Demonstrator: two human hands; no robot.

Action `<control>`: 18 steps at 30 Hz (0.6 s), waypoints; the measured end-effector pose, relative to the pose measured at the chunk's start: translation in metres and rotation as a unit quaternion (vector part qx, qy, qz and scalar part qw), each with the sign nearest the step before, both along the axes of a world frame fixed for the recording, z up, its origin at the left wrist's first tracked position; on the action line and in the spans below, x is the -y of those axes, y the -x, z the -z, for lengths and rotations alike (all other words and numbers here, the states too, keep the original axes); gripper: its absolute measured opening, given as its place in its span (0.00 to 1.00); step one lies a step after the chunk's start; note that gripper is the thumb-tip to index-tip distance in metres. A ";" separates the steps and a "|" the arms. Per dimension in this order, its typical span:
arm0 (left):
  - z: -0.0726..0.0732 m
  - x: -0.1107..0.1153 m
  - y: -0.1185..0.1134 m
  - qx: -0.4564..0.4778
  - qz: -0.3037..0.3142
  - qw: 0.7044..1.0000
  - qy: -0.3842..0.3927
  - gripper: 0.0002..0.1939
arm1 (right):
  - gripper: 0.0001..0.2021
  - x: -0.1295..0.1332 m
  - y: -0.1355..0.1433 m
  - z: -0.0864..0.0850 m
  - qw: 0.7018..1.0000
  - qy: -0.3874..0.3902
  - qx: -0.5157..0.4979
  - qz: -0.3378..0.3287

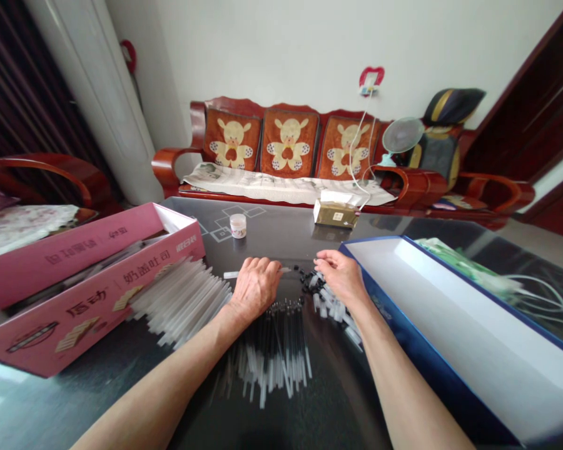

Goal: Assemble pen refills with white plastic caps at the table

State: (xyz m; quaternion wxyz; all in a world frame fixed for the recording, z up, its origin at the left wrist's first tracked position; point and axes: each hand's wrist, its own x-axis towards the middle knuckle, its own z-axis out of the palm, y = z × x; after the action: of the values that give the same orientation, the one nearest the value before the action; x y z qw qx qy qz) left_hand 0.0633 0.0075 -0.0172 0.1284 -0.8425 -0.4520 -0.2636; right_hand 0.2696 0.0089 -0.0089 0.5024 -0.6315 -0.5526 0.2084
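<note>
My left hand (pixel 258 286) is closed around a thin whitish pen barrel (pixel 230 275), held level over the table. The barrel's blunt end sticks out to the left, and a narrow tip shows at the right of my fingers. My right hand (pixel 341 275) pinches a tiny dark piece (pixel 316 260) between thumb and fingertips. Below it lie small black pieces (pixel 309 280) and short frosted white caps (pixel 329 304). Pen refills (pixel 279 350) with dark ink lie in a bunch nearer me. Left of my left hand is a heap of whitish pen barrels (pixel 185 303).
A pink box (pixel 122 281) stands at the left and a blue box with a white inside (pixel 455 319) at the right. Farther back on the dark table (pixel 281 237) are a small white jar (pixel 238 225) and a tissue box (pixel 336 214). Beyond stands a wooden sofa (pixel 171 165).
</note>
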 end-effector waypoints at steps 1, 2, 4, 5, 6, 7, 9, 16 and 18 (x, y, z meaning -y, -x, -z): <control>0.000 0.000 0.000 0.001 0.001 1.000 0.002 0.11 | 0.07 0.000 -0.007 -0.001 0.998 -0.010 0.067 0.015; 0.000 0.000 0.000 0.000 0.001 1.000 0.005 0.11 | 0.07 0.001 -0.012 -0.002 0.991 -0.019 0.134 0.023; 0.001 0.000 0.000 -0.001 0.004 1.000 0.010 0.11 | 0.07 0.002 -0.017 -0.002 0.968 -0.034 0.249 0.009; 0.001 0.000 0.000 -0.001 0.005 1.000 0.010 0.11 | 0.08 0.003 -0.017 0.000 0.955 -0.042 0.294 -0.008; 0.001 -0.001 0.000 -0.002 0.007 1.000 0.011 0.11 | 0.08 0.003 -0.015 0.003 0.942 -0.049 0.330 -0.025; 0.002 -0.001 0.000 -0.002 0.008 1.000 0.010 0.10 | 0.08 0.004 -0.012 0.006 0.932 -0.052 0.358 -0.039; 0.003 -0.002 0.000 -0.001 0.010 1.000 0.008 0.10 | 0.08 0.004 -0.005 0.013 0.917 -0.052 0.391 -0.051; 0.004 -0.002 0.000 -0.006 0.015 1.000 0.006 0.10 | 0.07 0.004 0.008 0.028 0.913 -0.051 0.403 -0.038; 0.003 -0.002 0.000 -0.006 0.017 1.000 0.008 0.09 | 0.09 0.005 0.009 0.025 0.926 -0.068 0.369 -0.047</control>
State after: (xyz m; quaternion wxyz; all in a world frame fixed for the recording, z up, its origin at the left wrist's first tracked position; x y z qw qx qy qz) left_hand 0.0634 0.0091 -0.0202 0.1204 -0.8525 -0.4390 -0.2568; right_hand 0.2604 0.0044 -0.0336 0.2947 -0.6016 -0.7405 -0.0541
